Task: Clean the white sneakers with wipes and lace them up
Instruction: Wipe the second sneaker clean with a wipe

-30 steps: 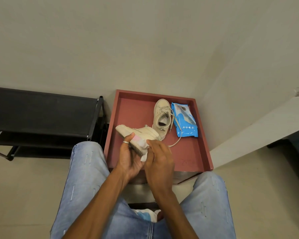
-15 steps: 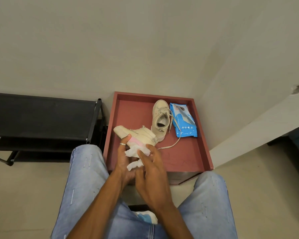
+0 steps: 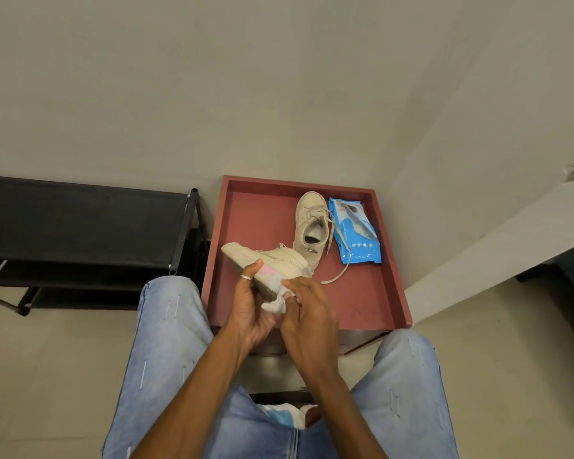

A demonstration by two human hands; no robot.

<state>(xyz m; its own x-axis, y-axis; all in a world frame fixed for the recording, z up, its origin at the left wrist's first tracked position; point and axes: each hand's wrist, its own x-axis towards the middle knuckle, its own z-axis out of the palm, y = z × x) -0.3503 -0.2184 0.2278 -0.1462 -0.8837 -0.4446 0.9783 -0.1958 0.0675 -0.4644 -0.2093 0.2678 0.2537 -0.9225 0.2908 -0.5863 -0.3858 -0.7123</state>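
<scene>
My left hand (image 3: 251,308) grips the heel end of a white sneaker (image 3: 272,260) held on its side above the red tray (image 3: 262,213), toe pointing left. A pink patch shows near the heel. My right hand (image 3: 307,313) presses a crumpled white wipe (image 3: 274,301) against the heel and sole edge. The second white sneaker (image 3: 312,226) stands upright on the tray, its lace trailing loose toward the front right. A blue pack of wipes (image 3: 355,235) lies just right of it.
A black shoe rack (image 3: 80,226) stands to the left of the tray. Walls close in behind and to the right. My knees in blue jeans (image 3: 169,342) frame the tray's near edge. Something white and blue (image 3: 279,414) rests in my lap.
My right hand has shifted back up to the sneaker's heel with the wipe, after dipping lower half a second ago. The left hand keeps its hold on the shoe.
</scene>
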